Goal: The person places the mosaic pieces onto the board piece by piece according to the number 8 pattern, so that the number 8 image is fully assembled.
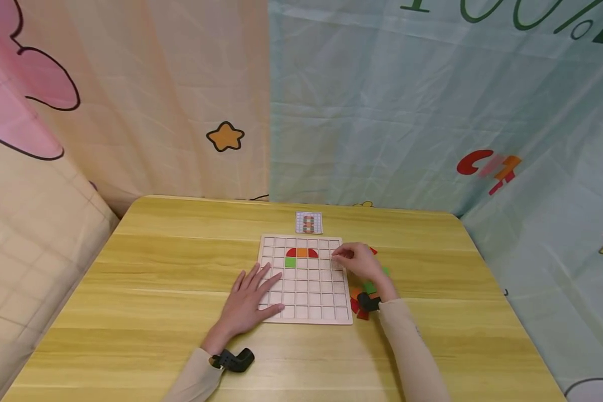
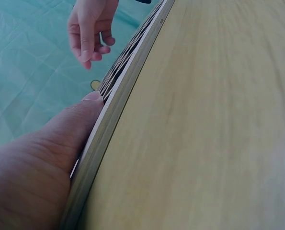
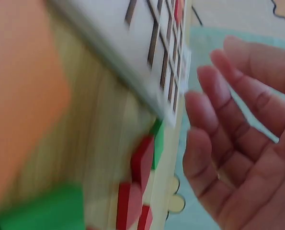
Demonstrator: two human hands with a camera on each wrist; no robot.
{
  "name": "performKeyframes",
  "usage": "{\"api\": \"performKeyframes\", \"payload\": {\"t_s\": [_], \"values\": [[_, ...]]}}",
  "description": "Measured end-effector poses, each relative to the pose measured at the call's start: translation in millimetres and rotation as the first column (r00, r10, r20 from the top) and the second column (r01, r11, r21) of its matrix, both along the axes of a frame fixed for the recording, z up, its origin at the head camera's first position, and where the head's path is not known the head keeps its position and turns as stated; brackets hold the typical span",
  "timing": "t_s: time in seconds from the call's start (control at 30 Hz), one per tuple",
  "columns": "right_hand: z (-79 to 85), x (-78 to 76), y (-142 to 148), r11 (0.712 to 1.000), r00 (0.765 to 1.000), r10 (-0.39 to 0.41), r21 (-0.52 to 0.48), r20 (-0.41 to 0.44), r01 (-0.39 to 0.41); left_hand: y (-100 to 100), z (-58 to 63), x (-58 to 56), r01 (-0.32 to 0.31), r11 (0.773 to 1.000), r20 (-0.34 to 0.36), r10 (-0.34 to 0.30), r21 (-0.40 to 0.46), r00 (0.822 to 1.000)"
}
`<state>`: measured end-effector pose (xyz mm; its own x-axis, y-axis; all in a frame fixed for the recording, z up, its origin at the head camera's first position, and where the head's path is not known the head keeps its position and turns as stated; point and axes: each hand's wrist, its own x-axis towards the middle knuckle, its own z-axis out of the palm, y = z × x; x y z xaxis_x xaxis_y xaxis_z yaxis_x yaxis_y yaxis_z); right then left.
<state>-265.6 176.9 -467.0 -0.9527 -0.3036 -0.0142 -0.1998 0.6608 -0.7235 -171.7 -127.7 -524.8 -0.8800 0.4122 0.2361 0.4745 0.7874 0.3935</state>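
Note:
A white grid board (image 1: 314,314) lies on the wooden table. Near its top, a row holds an orange square (image 1: 302,253) between two red rounded pieces, the left one (image 1: 291,253) and the right one (image 1: 312,253). Directly under the left red piece sits a green square (image 1: 290,262). My left hand (image 1: 248,301) rests on the board's left side with its fingers spread, its thumb (image 2: 82,117) along the near edge in the left wrist view. Over the board's upper right edge hovers my right hand (image 1: 360,261), fingers loosely bent; nothing shows between its fingertips in the right wrist view.
Loose red, green and orange pieces lie right of the board, partly under my right forearm, including a green piece (image 1: 369,287) and a red piece (image 3: 129,205). Behind the board is a small card (image 1: 309,223) printed with a coloured grid pattern. Curtains hang behind the table.

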Motion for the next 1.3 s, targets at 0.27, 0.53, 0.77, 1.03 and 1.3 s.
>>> {"api": "performKeyframes", "payload": {"t_s": [0.27,0.53,0.77,1.03,1.3], "values": [[-1.2,-7.8,21.0,0.99,0.99,-0.139,-0.009,-0.018,0.139,-0.6,-0.7,0.2,-0.001,1.0,-0.007,0.001,-0.006,1.0],[-1.0,-13.5,25.2,0.983,0.983,-0.167,0.092,0.07,0.161,-0.5,-1.6,0.4,-0.001,1.0,-0.013,0.001,-0.006,1.0],[-1.3,-19.3,26.6,0.973,0.977,-0.188,0.154,0.098,0.171,0.3,-0.7,0.9,0.001,1.0,-0.011,-0.001,-0.009,1.0],[-0.9,-23.1,26.5,0.956,0.956,-0.257,0.181,0.139,0.231,0.9,-1.3,1.6,0.01,1.0,-0.038,-0.01,0.004,0.999],[0.2,-20.4,24.4,0.953,0.945,-0.284,0.158,0.159,0.26,-0.2,-5.1,1.4,0.009,1.0,-0.073,-0.009,0.005,0.997]]}}
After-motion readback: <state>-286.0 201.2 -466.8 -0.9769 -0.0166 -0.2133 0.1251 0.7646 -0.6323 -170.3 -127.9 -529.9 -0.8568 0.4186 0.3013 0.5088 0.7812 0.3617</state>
